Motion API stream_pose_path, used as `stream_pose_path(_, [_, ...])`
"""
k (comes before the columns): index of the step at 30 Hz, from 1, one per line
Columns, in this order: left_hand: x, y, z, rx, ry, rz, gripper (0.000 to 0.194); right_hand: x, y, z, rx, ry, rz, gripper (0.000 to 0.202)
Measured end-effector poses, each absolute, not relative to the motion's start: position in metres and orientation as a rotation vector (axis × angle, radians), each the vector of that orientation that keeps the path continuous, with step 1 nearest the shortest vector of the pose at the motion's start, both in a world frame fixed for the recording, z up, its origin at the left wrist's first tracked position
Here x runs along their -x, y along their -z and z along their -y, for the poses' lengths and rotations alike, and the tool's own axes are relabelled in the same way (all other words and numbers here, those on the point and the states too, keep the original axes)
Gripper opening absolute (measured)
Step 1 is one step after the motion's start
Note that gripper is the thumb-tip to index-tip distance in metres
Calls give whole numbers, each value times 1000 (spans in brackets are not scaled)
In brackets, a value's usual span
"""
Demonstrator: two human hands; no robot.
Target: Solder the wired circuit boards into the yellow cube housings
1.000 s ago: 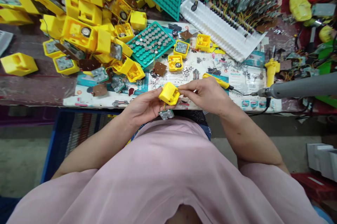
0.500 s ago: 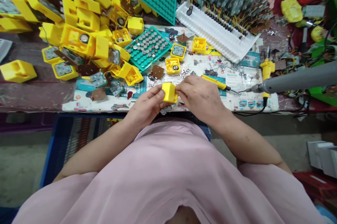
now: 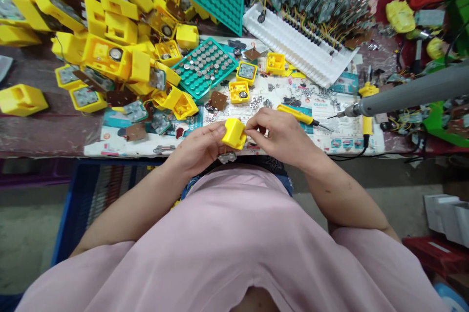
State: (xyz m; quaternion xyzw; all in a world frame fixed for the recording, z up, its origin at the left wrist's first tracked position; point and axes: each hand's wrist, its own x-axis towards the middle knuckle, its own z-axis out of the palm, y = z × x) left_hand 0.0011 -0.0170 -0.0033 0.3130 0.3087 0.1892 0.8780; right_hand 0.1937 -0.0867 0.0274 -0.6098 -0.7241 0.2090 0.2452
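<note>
At the table's front edge, my left hand [image 3: 200, 148] is closed around a small yellow plastic housing [image 3: 233, 133], thumb on its upper left side. Beneath the housing a bit of grey circuit board [image 3: 227, 157] shows; how it is attached I cannot see. My right hand [image 3: 284, 136] pinches thumb and forefinger together at the housing's right edge, and whatever lies between those fingertips is too small to make out. Just beyond the hands sits an open yellow housing with a round metal part [image 3: 239, 92]. Close to my right hand lies a yellow-handled soldering iron [image 3: 296, 114].
A heap of yellow housings [image 3: 120, 29] fills the left. Behind the hands is a green tray [image 3: 205, 68] of round metal parts. White foam [image 3: 293, 46] holds wired boards at the back. From the right a grey electric screwdriver [image 3: 403, 92] juts in, bit pointing left.
The housing has tilted and dropped slightly in my left hand, baring more of the circuit board under it. My right hand's fingers have shifted a little lower, still at its right edge.
</note>
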Motion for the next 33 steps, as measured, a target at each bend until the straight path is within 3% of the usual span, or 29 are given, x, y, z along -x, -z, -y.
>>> stream_pose_path(7, [3, 9, 13, -532, -253, -656, 17, -199, -29, 87, 1570, -914, 1778, 8])
stream_pose_path(21, [1, 11, 12, -393, -173, -646, 25, -206, -20, 81, 1496, -1216, 1515, 15])
stream_pose_path(24, [-1, 11, 15, -471, -229, -685, 22, -203, -19, 82, 1579, -1136, 1570, 10])
stream_pose_path(30, [-5, 14, 22, -661, -396, -679, 28, -190, -13, 90, 1777, -551, 1895, 12])
stream_pose_path(33, [-5, 13, 20, -609, -387, -694, 23, -191, -10, 92, 1730, -440, 1888, 12])
